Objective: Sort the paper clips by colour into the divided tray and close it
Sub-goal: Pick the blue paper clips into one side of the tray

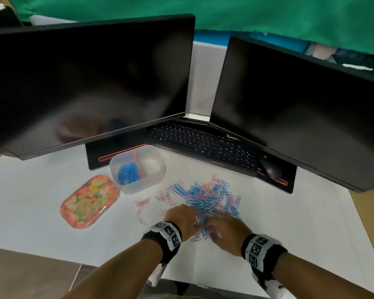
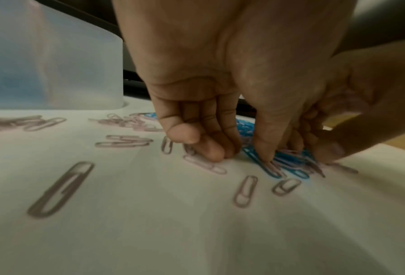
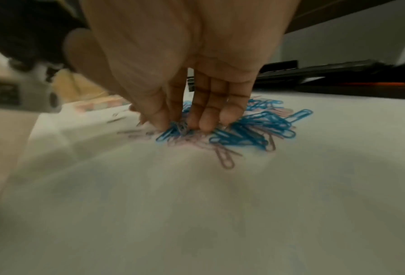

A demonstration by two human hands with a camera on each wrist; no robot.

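Both our left hand (image 1: 181, 219) and right hand (image 1: 226, 228) dig curled fingertips into the mixed clip pile (image 1: 207, 198) on the worktop; whether either grip holds clips, we cannot tell. We should pinch blues only, carrying them to the tray (image 1: 138, 184).

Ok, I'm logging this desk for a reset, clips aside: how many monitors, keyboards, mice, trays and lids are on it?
Monitors: 2
Keyboard: 1
Mouse: 1
Divided tray: 1
Lid: 1
Total: 6
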